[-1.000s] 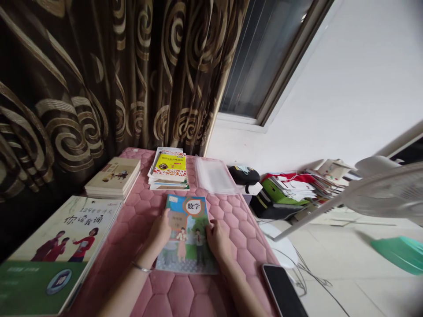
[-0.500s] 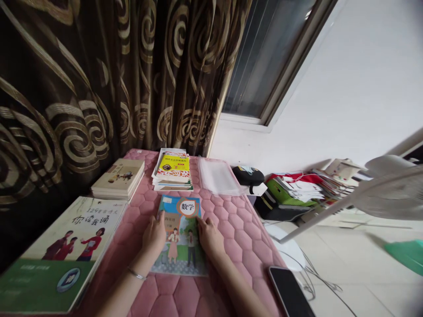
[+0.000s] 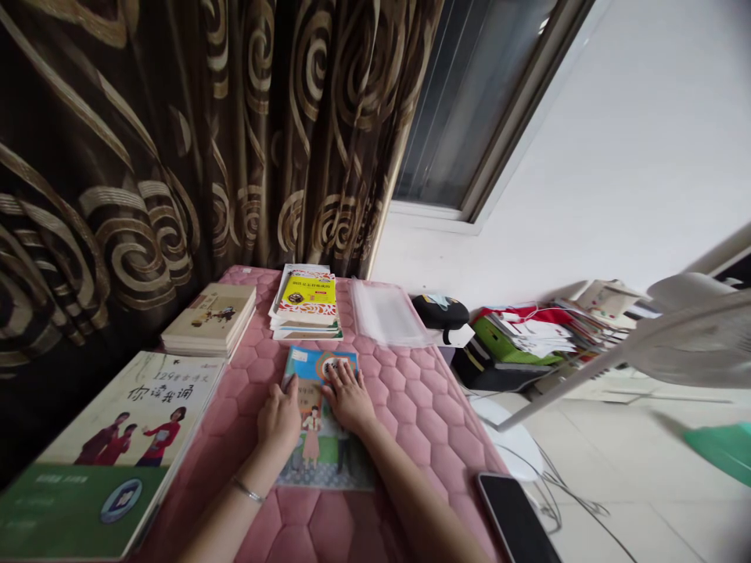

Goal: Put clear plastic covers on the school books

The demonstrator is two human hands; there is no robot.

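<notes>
A blue maths textbook (image 3: 312, 453) with cartoon figures on its cover lies on the pink quilted tabletop (image 3: 411, 414). My left hand (image 3: 278, 418) holds the book's left edge, its thumb resting on the cover and the other fingers curled beside it. Flat on the upper right of the cover is my right hand (image 3: 349, 397), fingers spread over part of the title. A bracelet (image 3: 247, 490) circles my left wrist. To the left is a larger green-and-cream book (image 3: 111, 453).
Behind the textbook stand a stack with a yellow-covered book (image 3: 308, 293) and a stack of tan books (image 3: 211, 313). Clear plastic sleeves (image 3: 387, 313) lie at the back right. A phone (image 3: 516, 516) rests at the right edge; beyond it is a white fan (image 3: 692, 336).
My right hand has moved from the book's right edge onto the upper cover and spread flat. My left hand stays at the left edge, shifted slightly right.
</notes>
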